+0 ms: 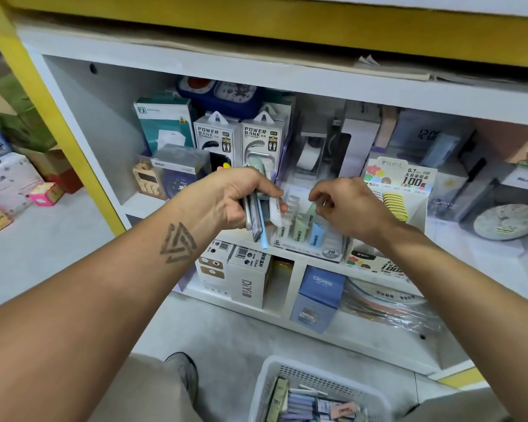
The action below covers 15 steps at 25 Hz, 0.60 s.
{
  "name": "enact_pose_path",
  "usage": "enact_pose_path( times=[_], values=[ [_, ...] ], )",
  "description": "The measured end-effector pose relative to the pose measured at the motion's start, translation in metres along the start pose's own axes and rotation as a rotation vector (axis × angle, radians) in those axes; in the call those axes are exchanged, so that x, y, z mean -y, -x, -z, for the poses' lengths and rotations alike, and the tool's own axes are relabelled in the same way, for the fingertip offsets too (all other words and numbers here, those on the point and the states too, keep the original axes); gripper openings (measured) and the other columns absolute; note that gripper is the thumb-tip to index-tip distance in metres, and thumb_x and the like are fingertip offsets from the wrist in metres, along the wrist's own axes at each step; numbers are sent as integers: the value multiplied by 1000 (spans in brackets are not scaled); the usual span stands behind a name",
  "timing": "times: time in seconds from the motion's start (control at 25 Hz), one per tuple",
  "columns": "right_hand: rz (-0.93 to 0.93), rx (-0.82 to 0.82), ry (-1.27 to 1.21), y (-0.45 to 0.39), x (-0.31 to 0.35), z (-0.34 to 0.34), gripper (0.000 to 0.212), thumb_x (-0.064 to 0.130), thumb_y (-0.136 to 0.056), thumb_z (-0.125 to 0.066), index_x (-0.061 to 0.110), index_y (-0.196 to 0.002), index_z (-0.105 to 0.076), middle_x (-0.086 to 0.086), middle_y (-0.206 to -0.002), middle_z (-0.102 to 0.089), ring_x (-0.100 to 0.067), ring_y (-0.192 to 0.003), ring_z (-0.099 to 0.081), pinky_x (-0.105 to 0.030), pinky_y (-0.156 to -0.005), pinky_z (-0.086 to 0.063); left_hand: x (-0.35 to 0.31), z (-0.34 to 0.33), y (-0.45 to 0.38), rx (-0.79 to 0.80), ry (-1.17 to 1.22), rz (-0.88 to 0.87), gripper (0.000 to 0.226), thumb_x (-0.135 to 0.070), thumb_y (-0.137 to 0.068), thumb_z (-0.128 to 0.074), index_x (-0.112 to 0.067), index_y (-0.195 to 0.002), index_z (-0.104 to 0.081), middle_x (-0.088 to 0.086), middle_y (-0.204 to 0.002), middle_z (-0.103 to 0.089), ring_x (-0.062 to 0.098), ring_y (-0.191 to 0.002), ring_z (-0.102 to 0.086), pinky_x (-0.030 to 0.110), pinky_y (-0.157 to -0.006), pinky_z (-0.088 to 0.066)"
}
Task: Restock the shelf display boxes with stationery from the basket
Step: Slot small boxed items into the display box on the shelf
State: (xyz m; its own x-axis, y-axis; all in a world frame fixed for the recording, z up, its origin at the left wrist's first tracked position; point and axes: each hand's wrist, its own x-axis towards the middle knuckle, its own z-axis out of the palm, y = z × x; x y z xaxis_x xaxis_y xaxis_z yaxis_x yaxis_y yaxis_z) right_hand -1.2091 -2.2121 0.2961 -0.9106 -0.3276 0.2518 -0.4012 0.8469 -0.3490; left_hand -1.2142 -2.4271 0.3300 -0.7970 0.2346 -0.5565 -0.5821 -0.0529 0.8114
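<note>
— What's he got there?

— A fistful of slim stationery cases point(261, 214), white, grey and blue, clamped in his left hand point(241, 197) just in front of the clear display box point(308, 229) on the shelf point(141, 205).

— And the other hand?

— The right hand point(345, 205) hovers over the box, fingers curled down towards the green and blue pieces standing in it. Whether it's pinching one, I can't tell; the fingertips are hidden.

— More stock left?

— Plenty. The basket point(269, 379) sits on the floor by his shoe point(183, 370), cases lying in it.

— Any trouble ahead?

— I'd say the bundle. It's fanned out, the blue one poking lowest; loosen that grip and one could slide out. And the box is crowded, so a careless push might topple the upright ones or nudge the yellow row point(395, 205) beside it.
</note>
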Motion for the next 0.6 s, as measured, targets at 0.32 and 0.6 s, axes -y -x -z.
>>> enact_pose_path(
  times=[0.32,0.6],
  values=[
    [43,-34,-51,-3,0,-7,11,9,-90,-70,14,-98,-74,3,-86,-71,-13,-81,-66,-35,-81,-58,5,-10,-1,5,-48,-2,18,7,-89,-56,4,-107,-60,19,-68,-69,26,-57,-71,44,-67,-59],
    [28,-19,-41,-5,0,-6,12,9,-88,-72,17,-96,-76,4,-89,-72,-10,-81,-65,-30,-81,-57,4,-13,1,-12,-61,0,26,6,-88,-57,4,-114,-58,18,-64,-69,26,-53,-71,38,-48,-59]
  ],
)
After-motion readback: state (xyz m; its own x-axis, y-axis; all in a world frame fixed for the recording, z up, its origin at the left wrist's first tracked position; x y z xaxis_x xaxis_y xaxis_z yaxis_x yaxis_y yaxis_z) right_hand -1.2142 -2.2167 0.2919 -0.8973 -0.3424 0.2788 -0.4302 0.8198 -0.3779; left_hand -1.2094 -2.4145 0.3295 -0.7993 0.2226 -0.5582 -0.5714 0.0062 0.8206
